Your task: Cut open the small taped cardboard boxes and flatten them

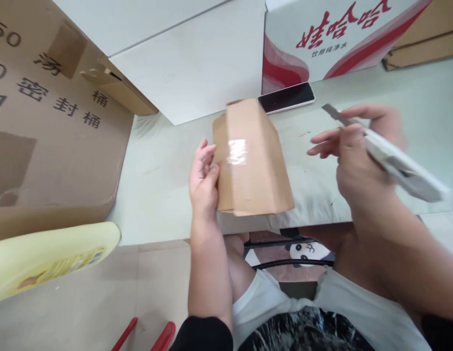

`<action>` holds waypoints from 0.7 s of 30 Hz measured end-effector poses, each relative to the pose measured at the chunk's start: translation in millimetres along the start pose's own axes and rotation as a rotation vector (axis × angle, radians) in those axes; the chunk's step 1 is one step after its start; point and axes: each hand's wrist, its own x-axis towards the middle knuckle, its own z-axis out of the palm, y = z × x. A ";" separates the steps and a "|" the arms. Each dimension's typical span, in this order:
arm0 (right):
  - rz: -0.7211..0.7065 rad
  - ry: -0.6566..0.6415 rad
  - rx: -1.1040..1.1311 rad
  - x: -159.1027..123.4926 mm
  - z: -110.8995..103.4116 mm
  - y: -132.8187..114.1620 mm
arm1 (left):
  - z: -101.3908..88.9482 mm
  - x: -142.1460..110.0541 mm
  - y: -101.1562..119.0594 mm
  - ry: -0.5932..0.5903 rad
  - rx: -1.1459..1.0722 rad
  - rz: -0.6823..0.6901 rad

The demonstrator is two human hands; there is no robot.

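A small brown cardboard box [253, 165] stands on the pale cloth-covered table, a strip of clear tape [237, 151] across one of its edges. My left hand [205, 178] is at the box's left side, thumb against the cardboard and fingers curled; part of its grip is hidden. To the right of the box and apart from it, my right hand [365, 151] grips a white utility knife [405, 163]. Its metal blade [332, 112] is out and points up and left. The right hand is slightly blurred by motion.
A black-screened phone [287, 97] lies behind the box, before a red-and-white carton [332, 44]. White panels [197, 63] rise at the back. A large cardboard carton [58, 126] and a pale yellow container [54, 258] are at left. The table [153, 185] ends above my lap.
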 end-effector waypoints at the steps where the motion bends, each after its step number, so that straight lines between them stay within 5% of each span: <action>1: 0.051 -0.074 -0.046 2.6 -0.4 8.1 | -7.5 3.7 -0.9 0.056 0.031 -0.042; 6: 0.224 -0.467 -0.324 8.6 -0.6 41.7 | -22.9 9.4 -14.5 0.160 0.061 -0.327; 9: 0.258 -0.496 -0.213 8.9 1.9 47.7 | -18.7 6.7 -20.9 0.184 0.053 -0.204; 14: 0.188 -0.340 0.294 11.4 1.0 45.5 | -10.0 1.4 -17.9 0.318 0.207 -0.042; 21: 0.229 -0.630 0.323 7.1 -0.2 44.8 | 2.5 -3.2 -3.6 0.247 0.059 0.135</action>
